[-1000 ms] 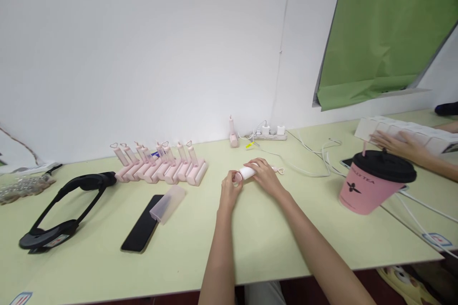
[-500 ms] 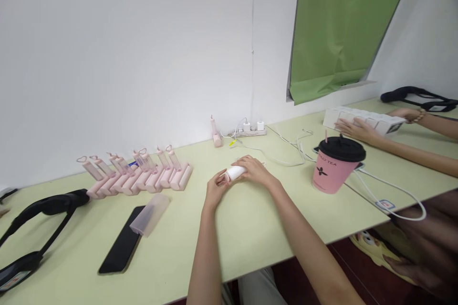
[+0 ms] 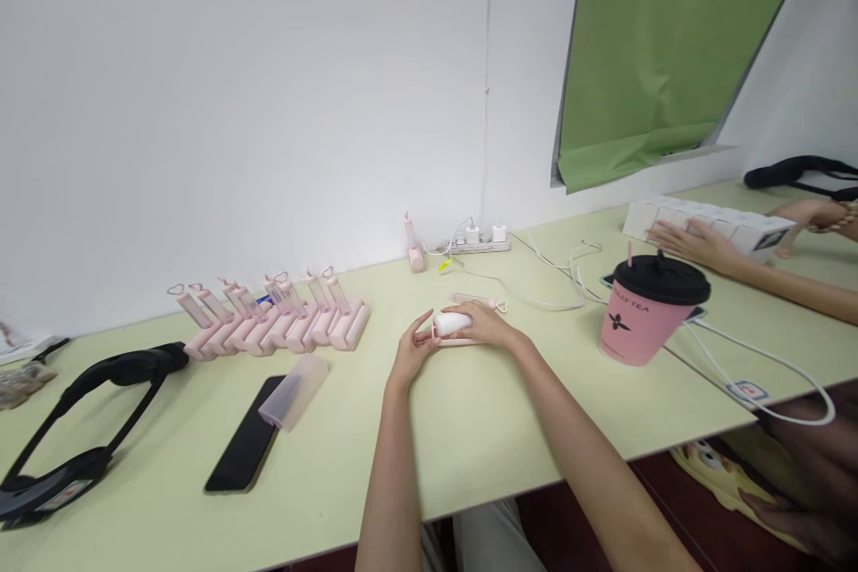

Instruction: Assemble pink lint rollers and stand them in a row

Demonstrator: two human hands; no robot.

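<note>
Between my hands, low over the table, is a white cylinder (image 3: 453, 323) beside a thin pink shell (image 3: 458, 342) with an upright end rim. My left hand (image 3: 410, 356) curls its thumb and fingers around the shell's left end. My right hand (image 3: 488, 325) is wrapped over the right part of the cylinder and hides that end. Just behind the right hand lies a clear tube with a pink heart-shaped loop (image 3: 500, 307). To the left, several pink devices with clear tubes (image 3: 349, 327) stand in a row. A translucent sleeve (image 3: 295, 391) rests partly on a black phone (image 3: 242, 445).
A pink cup with a black lid (image 3: 643, 322) stands right of my arm. White cables (image 3: 569, 273) trail from a power strip (image 3: 483, 246) by the wall. One more pink device (image 3: 416, 257) is there. A co-worker's hands touch white boxes (image 3: 730, 228). Black headgear (image 3: 100, 375) lies at left.
My hands have parted slightly, and the pink shell now shows below the white cylinder. The tube behind my right hand has come into view. The whole view has shifted a little.
</note>
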